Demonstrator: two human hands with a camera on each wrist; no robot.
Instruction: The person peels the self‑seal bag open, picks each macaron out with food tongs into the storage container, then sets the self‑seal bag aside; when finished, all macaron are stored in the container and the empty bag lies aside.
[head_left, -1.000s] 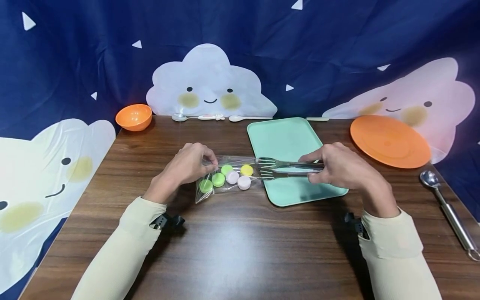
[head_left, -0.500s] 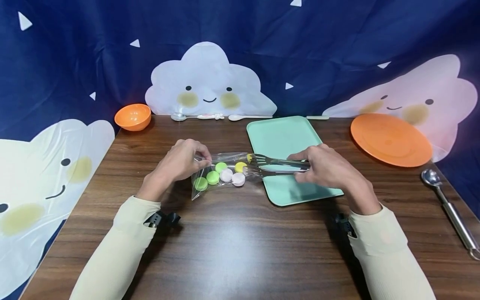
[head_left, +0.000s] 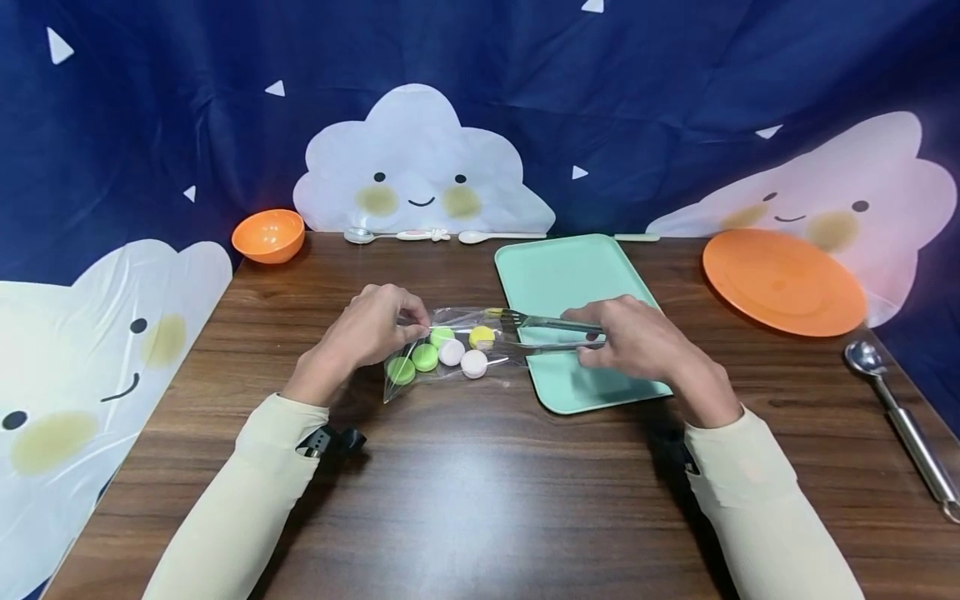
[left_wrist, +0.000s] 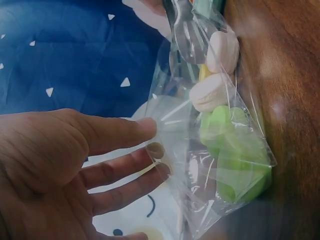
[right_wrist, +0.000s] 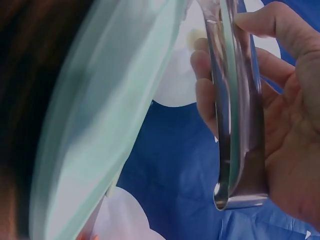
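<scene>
left hand [head_left: 371, 329]: pinches the top edge of the bag [head_left: 442, 354], fingers curled on the plastic.
right hand [head_left: 637, 342]: grips the tongs [head_left: 543, 333], thumb and fingers wrapped round the arms.
tongs: tips inside the bag mouth, at the yellow disc [head_left: 481, 336].
bag: clear, lying on the table [head_left: 480, 500] just left of the tray [head_left: 570, 275]; holds 3 green, 2 white and 1 yellow disc.
rest: bowl [head_left: 268, 234] far left, plate [head_left: 782, 282] right.

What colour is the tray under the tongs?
Mint green: the tray shows best in the head view.
</scene>
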